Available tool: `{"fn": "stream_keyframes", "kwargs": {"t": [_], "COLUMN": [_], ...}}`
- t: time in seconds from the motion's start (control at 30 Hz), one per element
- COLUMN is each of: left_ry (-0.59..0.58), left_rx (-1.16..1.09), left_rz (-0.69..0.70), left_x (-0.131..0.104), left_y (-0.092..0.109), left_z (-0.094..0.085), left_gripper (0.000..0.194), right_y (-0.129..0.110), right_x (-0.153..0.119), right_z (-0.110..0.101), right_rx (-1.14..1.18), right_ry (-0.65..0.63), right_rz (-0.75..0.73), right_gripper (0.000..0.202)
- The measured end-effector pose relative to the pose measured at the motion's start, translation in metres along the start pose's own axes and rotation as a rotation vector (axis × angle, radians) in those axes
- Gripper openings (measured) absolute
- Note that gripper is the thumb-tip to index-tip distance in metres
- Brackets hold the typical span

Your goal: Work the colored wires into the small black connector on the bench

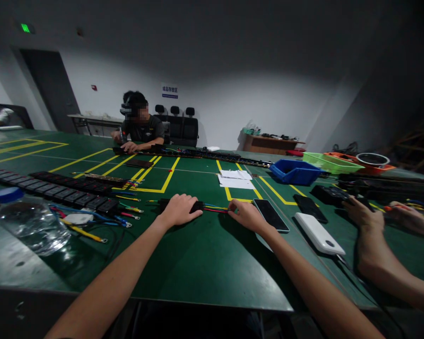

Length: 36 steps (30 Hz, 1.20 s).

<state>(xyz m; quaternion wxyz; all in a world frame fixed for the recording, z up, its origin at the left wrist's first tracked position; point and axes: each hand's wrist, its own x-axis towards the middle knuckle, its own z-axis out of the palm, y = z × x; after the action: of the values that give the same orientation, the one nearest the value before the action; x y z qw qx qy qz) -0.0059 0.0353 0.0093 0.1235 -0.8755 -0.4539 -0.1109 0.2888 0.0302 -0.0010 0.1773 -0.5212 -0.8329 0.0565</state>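
Observation:
My left hand [179,209] lies over a short black block [198,205] on the green table, fingers closed around it; most of the block is hidden under the palm. From its right end run thin red, yellow and blue wires [214,209]. Their far ends sit between the pinched fingers of my right hand [246,214]. A short yellow-green wire end shows left of the block. Close beside my right hand lies a dark-screened phone [271,215].
Left: long black socket strips [70,193] with lugged wires, and a clear bottle [31,221]. Right: a white power bank [320,233] with cable, a second phone [310,208], a co-worker's hands [365,212]. Beyond: white papers [236,180], a blue bin [295,172], another person [141,122] opposite.

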Motion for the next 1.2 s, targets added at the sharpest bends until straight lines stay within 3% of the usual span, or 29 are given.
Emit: {"fn": "stream_keyframes", "kwargs": {"t": [0.5, 0.93, 1.2], "left_ry": [-0.007, -0.020, -0.023], "left_rx": [-0.012, 0.008, 0.006], "left_rz": [-0.004, -0.021, -0.021], "left_x": [0.000, 0.001, 0.001], "left_y": [0.001, 0.003, 0.002], "left_z": [-0.002, -0.004, -0.003], "left_gripper": [0.052, 0.050, 0.052], "right_y": [0.009, 0.004, 0.011], "right_x": [0.001, 0.001, 0.005], "right_z": [0.004, 0.004, 0.012], "right_rx": [0.024, -0.053, 0.047], "right_ry": [0.048, -0.002, 0.044], "right_rz": [-0.028, 0.061, 0.042], "right_gripper": [0.024, 0.034, 0.035]}}
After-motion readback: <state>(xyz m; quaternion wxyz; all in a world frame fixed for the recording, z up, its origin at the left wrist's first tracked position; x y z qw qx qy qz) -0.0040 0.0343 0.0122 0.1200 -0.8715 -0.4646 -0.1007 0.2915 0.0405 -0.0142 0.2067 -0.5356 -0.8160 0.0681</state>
